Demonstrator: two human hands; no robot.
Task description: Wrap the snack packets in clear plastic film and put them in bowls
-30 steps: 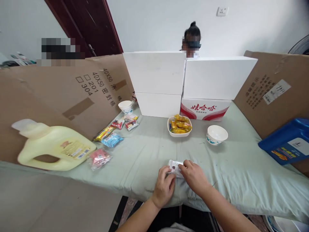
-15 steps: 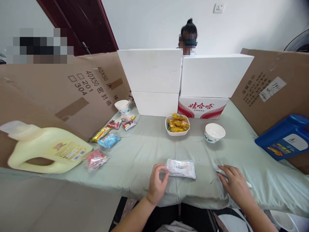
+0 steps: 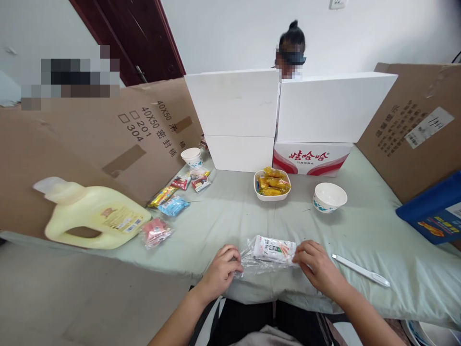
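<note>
A white printed packet (image 3: 275, 249) lies near the front edge of the cloth-covered table, with loose clear plastic wrap (image 3: 250, 262) spread around its left and lower sides. My left hand (image 3: 224, 268) is closed, pinching the left edge of that wrap. At the packet's right end, my right hand (image 3: 317, 266) has its fingertips pressed together on the packet and wrap. Just what lies between those fingertips is partly hidden. A long slim white tool (image 3: 361, 270) rests on the cloth to the right of my right hand, apart from it.
Beyond the packet stand a white tub of yellow-wrapped snacks (image 3: 272, 196) and a white bowl (image 3: 329, 198). Several wrapped snacks (image 3: 173, 205), a cup (image 3: 192, 157) and a yellow jug (image 3: 97, 216) are on the left. White boxes (image 3: 230, 105) form a wall; a person (image 3: 292, 48) is behind.
My right hand has let go of the slim white tool and moved left to the packet. My left hand now pulls clear wrap out leftward. The view has shifted slightly.
</note>
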